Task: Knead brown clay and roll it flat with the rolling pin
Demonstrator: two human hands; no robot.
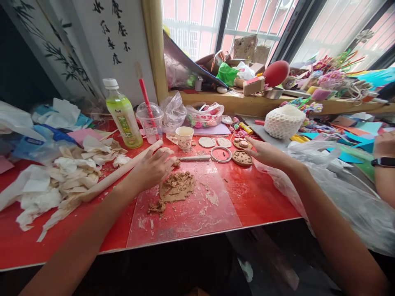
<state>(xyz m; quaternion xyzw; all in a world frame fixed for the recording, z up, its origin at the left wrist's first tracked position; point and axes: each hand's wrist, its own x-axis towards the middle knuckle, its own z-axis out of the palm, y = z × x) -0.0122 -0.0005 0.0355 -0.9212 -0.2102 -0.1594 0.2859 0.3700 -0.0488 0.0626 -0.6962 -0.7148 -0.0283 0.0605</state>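
My left hand (154, 166) is over the red table with its fingers apart. Its fingertips are beside a small brown clay lump (176, 163) and the end of a grey rod-like tool (195, 158); contact is unclear. Just below lies a flat, crumbly brown clay slab (177, 187), with a smaller clay clump (157, 207) near it. My right hand (267, 155) has its fingers stretched out at the edge of two round, decorated clay discs, one with pink pieces (242, 144), the other dotted (242, 158). Left of them lies a ring-shaped cutter (221, 154).
A paper cup (184, 139), a plastic cup (150, 123) with a red-handled brush and a green drink bottle (124, 117) stand behind. Crumpled tissues (74, 176) cover the left. Clear plastic bags (336, 193) spread at right, near another person's wrist with a watch (384, 162).
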